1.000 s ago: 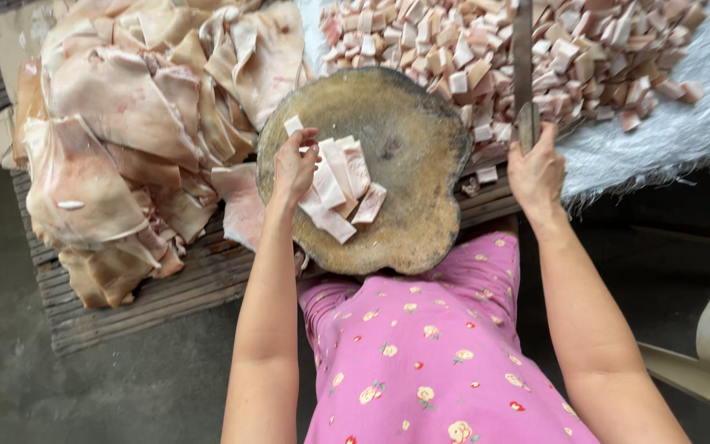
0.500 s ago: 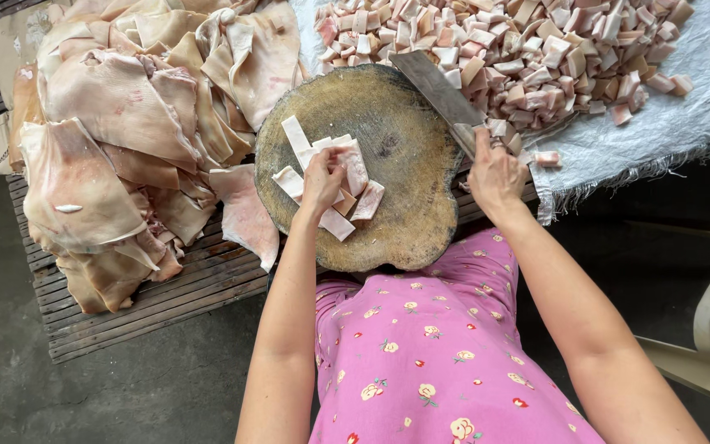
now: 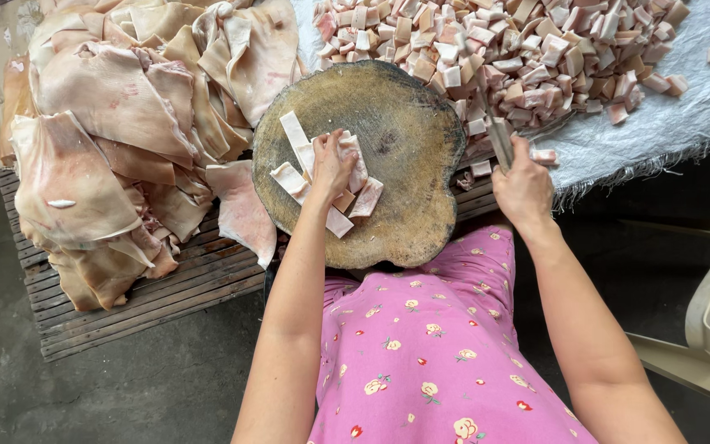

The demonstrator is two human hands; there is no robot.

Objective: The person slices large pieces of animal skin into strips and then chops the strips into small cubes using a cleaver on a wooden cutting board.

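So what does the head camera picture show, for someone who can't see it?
A person's left hand presses pale meat strips on a round wooden chopping block, while the right hand holds a knife. Big skin sheets lie left, cut cubes behind.

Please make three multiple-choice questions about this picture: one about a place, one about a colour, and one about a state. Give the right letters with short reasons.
1. Where does the heap of small cut pale pink meat cubes lie?
A. on the white woven sheet beyond the board
B. on the dark floor
C. on the beige plastic chair

2. What colour is the person's flowered shirt?
A. green
B. pink
C. black

3. What is the left hand doing?
A. hanging free above the floor
B. resting on the pale strips of meat on the round wooden chopping board
C. gripping the knife

Answers:
1 A: the cubes cover the white woven sheet past the round wooden chopping board.
2 B: the cloth is pink with small flowers.
3 B: its fingers press on the pale strips of meat; the right hand grips the knife.
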